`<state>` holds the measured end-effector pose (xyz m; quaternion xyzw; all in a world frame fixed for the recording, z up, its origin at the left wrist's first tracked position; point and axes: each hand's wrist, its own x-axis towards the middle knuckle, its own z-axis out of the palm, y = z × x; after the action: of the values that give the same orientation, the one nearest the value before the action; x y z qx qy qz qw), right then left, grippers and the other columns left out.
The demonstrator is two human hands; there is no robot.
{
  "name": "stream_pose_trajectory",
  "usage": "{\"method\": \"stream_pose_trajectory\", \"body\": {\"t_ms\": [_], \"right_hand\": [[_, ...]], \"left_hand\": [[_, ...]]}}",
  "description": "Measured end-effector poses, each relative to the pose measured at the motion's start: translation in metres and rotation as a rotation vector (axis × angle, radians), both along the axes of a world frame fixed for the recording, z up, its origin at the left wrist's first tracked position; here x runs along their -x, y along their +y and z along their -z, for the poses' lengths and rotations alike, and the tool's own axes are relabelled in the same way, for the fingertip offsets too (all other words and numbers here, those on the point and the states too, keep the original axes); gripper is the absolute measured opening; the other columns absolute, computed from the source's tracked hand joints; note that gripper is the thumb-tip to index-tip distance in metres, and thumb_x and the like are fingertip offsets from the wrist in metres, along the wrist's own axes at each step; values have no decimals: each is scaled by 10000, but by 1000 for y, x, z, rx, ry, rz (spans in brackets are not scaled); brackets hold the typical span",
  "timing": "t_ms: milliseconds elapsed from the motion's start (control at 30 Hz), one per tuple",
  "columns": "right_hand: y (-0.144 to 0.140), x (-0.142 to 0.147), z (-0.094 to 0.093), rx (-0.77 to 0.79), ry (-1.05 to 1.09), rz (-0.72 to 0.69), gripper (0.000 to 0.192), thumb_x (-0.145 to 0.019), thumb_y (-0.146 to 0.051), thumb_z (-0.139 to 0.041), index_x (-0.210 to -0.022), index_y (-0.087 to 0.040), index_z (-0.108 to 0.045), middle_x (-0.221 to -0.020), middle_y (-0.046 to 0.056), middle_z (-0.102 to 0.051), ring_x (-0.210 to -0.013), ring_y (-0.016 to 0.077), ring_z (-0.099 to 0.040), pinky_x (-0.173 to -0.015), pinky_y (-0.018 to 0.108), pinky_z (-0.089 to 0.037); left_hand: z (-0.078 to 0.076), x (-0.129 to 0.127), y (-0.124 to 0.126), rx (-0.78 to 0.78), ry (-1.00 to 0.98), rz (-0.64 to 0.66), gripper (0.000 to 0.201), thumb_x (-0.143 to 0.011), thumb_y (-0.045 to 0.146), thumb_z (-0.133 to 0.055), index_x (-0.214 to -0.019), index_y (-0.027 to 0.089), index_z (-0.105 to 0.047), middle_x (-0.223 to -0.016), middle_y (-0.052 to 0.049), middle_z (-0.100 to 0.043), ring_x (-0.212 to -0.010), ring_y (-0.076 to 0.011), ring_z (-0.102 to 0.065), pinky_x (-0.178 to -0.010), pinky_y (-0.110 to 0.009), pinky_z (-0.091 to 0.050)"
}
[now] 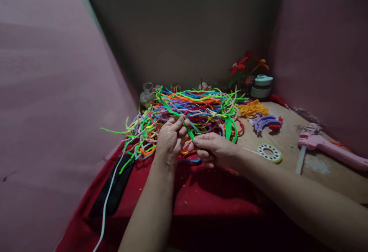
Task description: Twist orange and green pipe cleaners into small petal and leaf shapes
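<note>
Head view: both hands pinch a fuzzy, bright green pipe cleaner, seemingly bent

Fuzzy pipe cleaners — matt red cloth

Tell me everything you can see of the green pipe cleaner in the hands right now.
The green pipe cleaner is a bright green, fuzzy strand. The left hand and the right hand pinch a short stretch between fingertips, slanting down to the right. Past the left hand it seems to run up into the pile of pipe cleaners; its far end is lost there.
</note>
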<state>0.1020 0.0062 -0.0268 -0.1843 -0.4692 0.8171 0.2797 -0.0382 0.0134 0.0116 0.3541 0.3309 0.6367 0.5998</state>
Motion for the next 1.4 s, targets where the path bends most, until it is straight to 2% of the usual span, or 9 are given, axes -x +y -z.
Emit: {"method": "stream_pose_trajectory", "body": {"t_ms": [200,300,467,600,667,800,1067,1200,1400], "right_hand": [[-10,17,2,-10,-13,377,272,-764,-434,-580,-718,-175,-511,-350,-127,-270,-296,35,-150,-268,153,-198],[-18,23,2,22,41,454,292,-745,-459,-590,-734,-181,-500,-341,-136,-260,-281,35,-147,-258,161,-207],[-18,21,3,68,111,394,303,-742,-458,-600,-730,-169,-511,-331,-133,-280,-264,35,-163,-272,179,-259],[-8,8,-4,-113,-58,169,305,-797,-459,-552,-800,-154,-544,-506,0,-600,-426,115,-556,-471,240,-459],[-1,3,-8,-183,-69,162,313,-789,-458,-570,-800,-146,-560,-602,30,-651,-533,129,-614,-592,276,-503],[9,-2,-10,-170,-1,267,294,-725,-414,-659,-778,-136,-578,-647,38,-661,-572,137,-631,-651,311,-523],[11,-3,-8,-172,36,426,231,-694,-335,-673,-697,-126,-573,-596,12,-634,-447,78,-547,-448,195,-438],[8,-3,-10,-175,-41,443,205,-695,-307,-634,-635,-138,-535,-495,-17,-586,-362,66,-484,-383,183,-382],[5,1,-6,-195,-120,490,150,-710,-268,-596,-642,-146,-542,-461,-30,-568,-328,59,-454,-355,179,-331]], "left_hand": [[4,-3,3,-150,-36,-179,159,-683,156,-711,-730,146,-560,-563,56,-506,-409,-13,-386,-433,-146,-411],[4,-8,1,-245,-26,-246,138,-691,186,-707,-730,150,-579,-559,55,-508,-407,-16,-375,-432,-152,-410],[1,-6,-2,-258,-12,-261,139,-668,184,-706,-732,153,-586,-554,56,-517,-391,-20,-368,-376,-144,-360],[0,5,1,-72,40,-118,149,-643,165,-703,-751,126,-608,-590,28,-577,-355,5,-343,-313,-112,-233],[1,7,1,-4,89,6,147,-633,158,-703,-748,99,-632,-596,8,-594,-353,15,-345,-331,-107,-260],[5,-2,-4,50,201,65,181,-609,173,-719,-759,85,-668,-586,-10,-596,-464,-51,-517,-464,-157,-427],[9,-15,-8,25,206,140,215,-614,211,-707,-790,99,-657,-543,17,-540,-449,-83,-508,-449,-212,-440],[6,-19,-9,41,128,29,150,-588,130,-681,-677,139,-560,-482,67,-463,-390,-35,-408,-398,-159,-356],[3,-19,-6,-15,78,-92,209,-578,80,-596,-753,168,-523,-489,89,-450,-360,-25,-357,-363,-144,-298]]}}
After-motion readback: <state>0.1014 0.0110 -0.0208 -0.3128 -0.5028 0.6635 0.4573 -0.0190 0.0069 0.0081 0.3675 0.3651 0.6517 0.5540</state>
